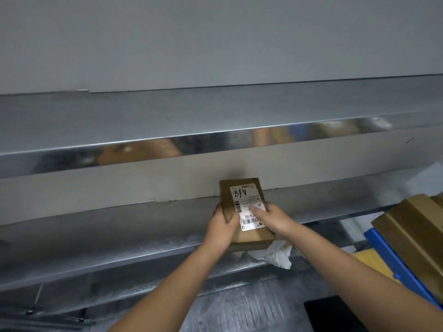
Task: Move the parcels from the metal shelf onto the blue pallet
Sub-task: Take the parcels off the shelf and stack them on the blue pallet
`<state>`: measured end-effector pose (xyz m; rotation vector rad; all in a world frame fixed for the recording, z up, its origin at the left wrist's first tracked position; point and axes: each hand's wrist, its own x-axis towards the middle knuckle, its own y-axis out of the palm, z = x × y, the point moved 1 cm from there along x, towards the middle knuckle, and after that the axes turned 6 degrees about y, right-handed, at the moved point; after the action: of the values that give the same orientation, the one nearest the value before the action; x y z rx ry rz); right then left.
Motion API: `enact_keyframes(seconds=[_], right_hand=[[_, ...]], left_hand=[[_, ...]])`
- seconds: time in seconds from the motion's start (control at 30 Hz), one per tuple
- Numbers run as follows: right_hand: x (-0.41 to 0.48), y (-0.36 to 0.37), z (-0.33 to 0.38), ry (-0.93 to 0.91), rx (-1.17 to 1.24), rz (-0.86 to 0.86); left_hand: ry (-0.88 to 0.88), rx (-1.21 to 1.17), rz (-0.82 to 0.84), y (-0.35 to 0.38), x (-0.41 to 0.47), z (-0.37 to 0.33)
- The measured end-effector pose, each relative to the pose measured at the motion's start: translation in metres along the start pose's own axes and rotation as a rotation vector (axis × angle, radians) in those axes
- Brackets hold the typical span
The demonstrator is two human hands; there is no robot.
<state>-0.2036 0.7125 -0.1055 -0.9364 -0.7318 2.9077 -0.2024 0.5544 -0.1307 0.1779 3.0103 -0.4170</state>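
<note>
A small brown cardboard parcel (242, 188) with a white shipping label marked "A68" lies on the metal shelf (107, 231), close to the back wall. My left hand (221, 226) grips its left edge, thumb over the top. My right hand (273, 218) holds the right side, with the index finger lying across the label. A blue pallet edge (393, 257) shows at the lower right.
A crumpled white wrapper (275, 255) lies on the shelf just under the parcel's near right corner. Larger brown cartons (417, 226) sit at the right above the blue edge. A higher metal shelf level (167, 123) runs across above my hands.
</note>
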Motion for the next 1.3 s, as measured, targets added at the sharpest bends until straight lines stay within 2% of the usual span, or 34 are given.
enact_keyframes(seconds=[0.53, 0.73, 1.07, 1.3], right_hand=[[-0.167, -0.011, -0.046, -0.240, 0.088, -0.002], [-0.221, -0.010, -0.069, -0.245, 0.170, -0.001], [-0.284, -0.039, -0.069, -0.256, 0.181, -0.186], [-0.324, -0.039, -0.094, -0.244, 0.220, -0.379]], left_hand=[[0.088, 0.104, -0.157, 0.005, -0.182, -0.057], [0.123, 0.129, -0.145, 0.006, -0.233, -0.070], [0.255, 0.032, -0.030, 0.017, -0.262, -0.112], [0.324, 0.054, 0.094, 0.031, -0.279, -0.111]])
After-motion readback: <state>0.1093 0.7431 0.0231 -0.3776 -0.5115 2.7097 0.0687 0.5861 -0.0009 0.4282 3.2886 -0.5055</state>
